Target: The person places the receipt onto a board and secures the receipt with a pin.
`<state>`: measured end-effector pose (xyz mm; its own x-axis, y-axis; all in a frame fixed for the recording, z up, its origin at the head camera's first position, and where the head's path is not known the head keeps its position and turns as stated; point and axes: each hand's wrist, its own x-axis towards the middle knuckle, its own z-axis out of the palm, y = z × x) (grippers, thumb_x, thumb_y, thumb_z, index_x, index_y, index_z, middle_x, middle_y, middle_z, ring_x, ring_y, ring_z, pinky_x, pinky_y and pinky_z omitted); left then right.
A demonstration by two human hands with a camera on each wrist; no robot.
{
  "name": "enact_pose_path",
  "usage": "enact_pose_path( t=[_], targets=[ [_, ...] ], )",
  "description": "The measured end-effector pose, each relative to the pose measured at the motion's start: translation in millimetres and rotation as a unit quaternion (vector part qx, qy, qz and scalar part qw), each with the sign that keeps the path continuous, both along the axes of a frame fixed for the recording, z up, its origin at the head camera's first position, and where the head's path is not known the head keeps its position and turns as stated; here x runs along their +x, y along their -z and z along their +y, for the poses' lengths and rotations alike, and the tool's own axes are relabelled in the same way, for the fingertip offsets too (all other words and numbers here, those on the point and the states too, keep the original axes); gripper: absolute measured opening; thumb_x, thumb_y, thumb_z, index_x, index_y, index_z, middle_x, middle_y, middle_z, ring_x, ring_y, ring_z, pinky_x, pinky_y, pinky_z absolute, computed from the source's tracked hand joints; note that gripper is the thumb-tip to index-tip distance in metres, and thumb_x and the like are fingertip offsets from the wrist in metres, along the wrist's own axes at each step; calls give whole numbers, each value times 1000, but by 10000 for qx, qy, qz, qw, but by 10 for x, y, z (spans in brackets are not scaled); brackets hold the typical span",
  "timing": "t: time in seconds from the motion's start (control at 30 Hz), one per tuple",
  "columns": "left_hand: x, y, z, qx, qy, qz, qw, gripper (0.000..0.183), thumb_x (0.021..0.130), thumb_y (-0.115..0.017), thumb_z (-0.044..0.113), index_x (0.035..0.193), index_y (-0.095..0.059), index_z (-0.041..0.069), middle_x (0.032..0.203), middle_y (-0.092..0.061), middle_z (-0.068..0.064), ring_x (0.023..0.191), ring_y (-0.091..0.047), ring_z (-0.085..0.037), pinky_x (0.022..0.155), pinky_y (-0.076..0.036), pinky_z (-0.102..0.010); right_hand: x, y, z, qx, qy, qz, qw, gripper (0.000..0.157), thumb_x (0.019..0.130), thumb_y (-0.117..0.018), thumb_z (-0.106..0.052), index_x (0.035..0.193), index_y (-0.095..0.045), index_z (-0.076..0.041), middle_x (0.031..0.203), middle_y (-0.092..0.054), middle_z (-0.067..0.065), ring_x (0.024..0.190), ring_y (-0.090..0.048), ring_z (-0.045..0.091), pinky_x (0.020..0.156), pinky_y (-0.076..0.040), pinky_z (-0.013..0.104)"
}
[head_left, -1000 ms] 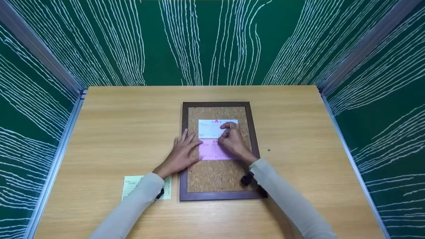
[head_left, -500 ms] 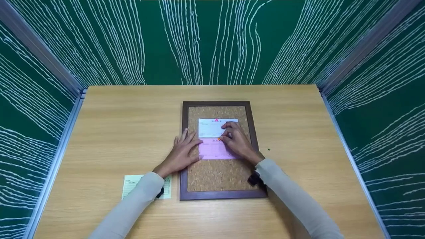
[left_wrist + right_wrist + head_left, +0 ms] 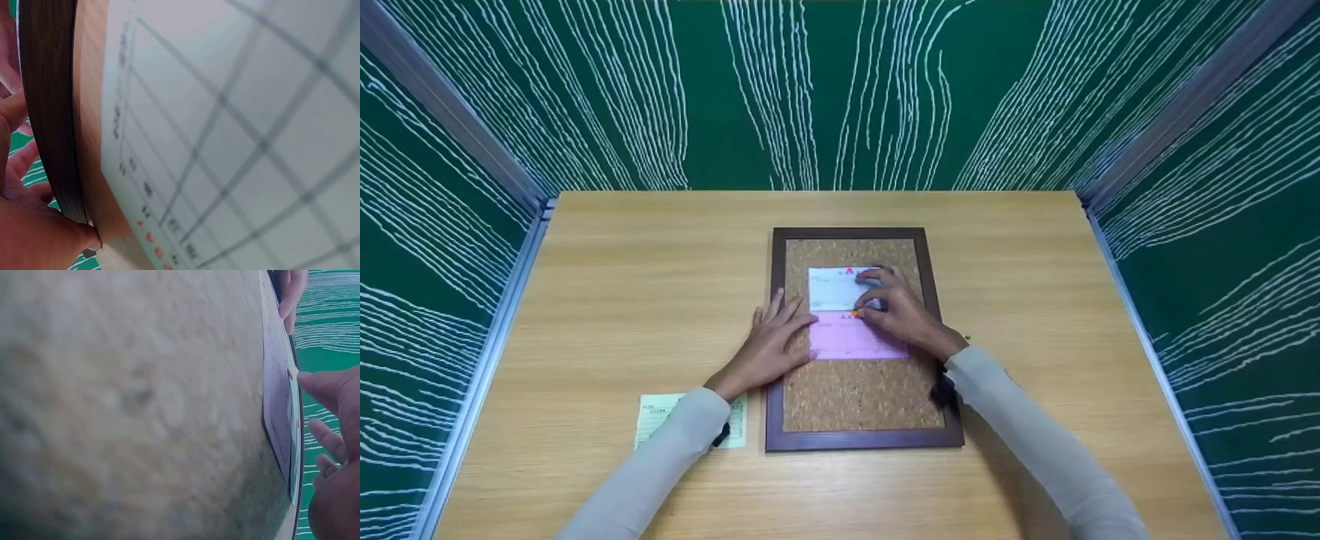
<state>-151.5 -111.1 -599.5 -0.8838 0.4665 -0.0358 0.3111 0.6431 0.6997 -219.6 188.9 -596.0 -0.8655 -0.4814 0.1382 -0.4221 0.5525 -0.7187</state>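
A cork board (image 3: pixel 855 397) with a dark brown frame lies on the table. On the cork lie a white printed slip (image 3: pixel 831 289) and, just below it, a pink slip (image 3: pixel 840 343). The fingertips of my right hand (image 3: pixel 896 311) pinch a small orange pushpin (image 3: pixel 854 314) at the pink slip's top edge. A red pin (image 3: pixel 849 270) marks the white slip's top. My left hand (image 3: pixel 771 341) rests spread over the board's left side, its fingertips at the slips' left edges. In the right wrist view, my right hand (image 3: pixel 337 410) reaches to the slips' surface.
A pale green printed slip (image 3: pixel 660 415) lies on the table left of the board, partly under my left forearm; it fills much of the left wrist view. A tiny dark green thing (image 3: pixel 967 337) sits right of the board. Green walls with white lines surround the table (image 3: pixel 660 300).
My right wrist has swung slightly to the right, and the orange pin, hidden a second ago, now shows at the fingertips. The left hand has kept its place.
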Motion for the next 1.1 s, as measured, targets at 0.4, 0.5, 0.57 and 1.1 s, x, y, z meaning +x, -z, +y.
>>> enact_pose_path(
  t=[0.4, 0.5, 0.57, 1.1],
  targets=[
    [3, 5, -8, 51, 69, 143, 9999, 63, 102, -77, 39, 159, -60, 17, 182, -23, -14, 170, 3, -40, 130, 3, -74, -52, 18, -13, 389, -298, 291, 9984, 4, 96, -86, -8, 98, -88, -7, 156, -61, 12, 163, -28, 41, 134, -16, 59],
    [4, 0, -12, 66, 65, 132, 9999, 63, 103, -77, 39, 159, -60, 17, 182, -24, -14, 170, 3, -40, 130, 3, -73, -60, 31, -20, 418, -296, 357, 9980, 3, 95, -86, -7, 98, -88, -6, 156, -62, 13, 162, -29, 42, 134, -16, 58],
    [1, -5, -13, 69, 71, 132, 9999, 63, 103, -77, 39, 159, -59, 17, 182, -24, -14, 170, 3, -40, 130, 3, -73, -65, 39, -22, 383, -293, 393, 9981, 4, 95, -87, -8, 97, -88, -5, 155, -62, 14, 161, -30, 43, 133, -17, 60],
    [2, -13, -5, 41, 36, 94, 9999, 63, 102, -78, 39, 158, -60, 16, 182, -24, -15, 170, 3, -41, 130, 4, -74, -31, 15, -53, 242, -13, 375, 9990, 3, 91, -90, -8, 88, -87, -9, 152, -64, 19, 156, -36, 46, 130, -24, 64]
  ],
)
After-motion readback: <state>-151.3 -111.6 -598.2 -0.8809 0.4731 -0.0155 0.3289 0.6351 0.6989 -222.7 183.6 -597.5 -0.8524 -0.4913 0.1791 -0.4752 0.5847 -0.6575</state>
